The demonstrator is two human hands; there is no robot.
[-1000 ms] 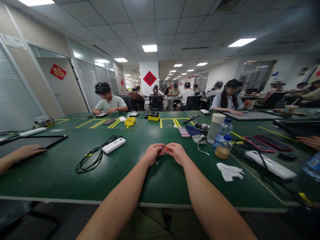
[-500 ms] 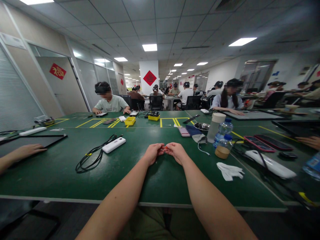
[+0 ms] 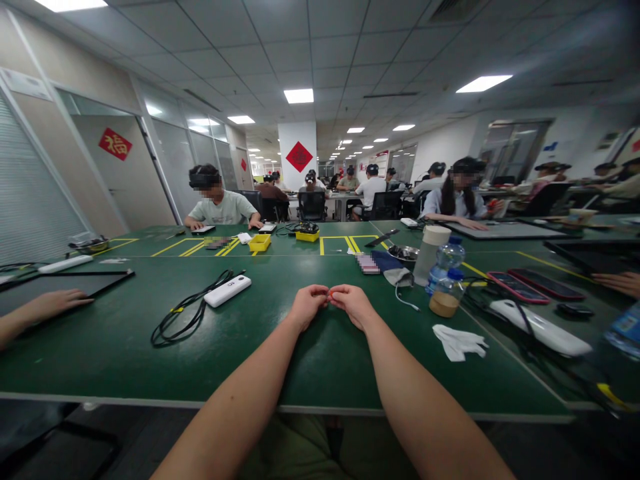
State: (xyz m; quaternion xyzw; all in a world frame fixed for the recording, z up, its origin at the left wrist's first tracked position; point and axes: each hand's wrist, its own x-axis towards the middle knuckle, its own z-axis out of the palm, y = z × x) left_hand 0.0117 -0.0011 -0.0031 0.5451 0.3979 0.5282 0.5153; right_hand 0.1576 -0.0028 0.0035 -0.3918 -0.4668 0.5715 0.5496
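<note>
White power bank (cable alongside)

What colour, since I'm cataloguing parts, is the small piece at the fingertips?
The small piece looks orange-red where it shows, partly hidden, in the head view.

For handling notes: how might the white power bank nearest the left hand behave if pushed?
The white power bank lies flat, so it would probably slide, not roll. Its smooth surface may be slippery; its slab shape suggests stiffness.
</note>
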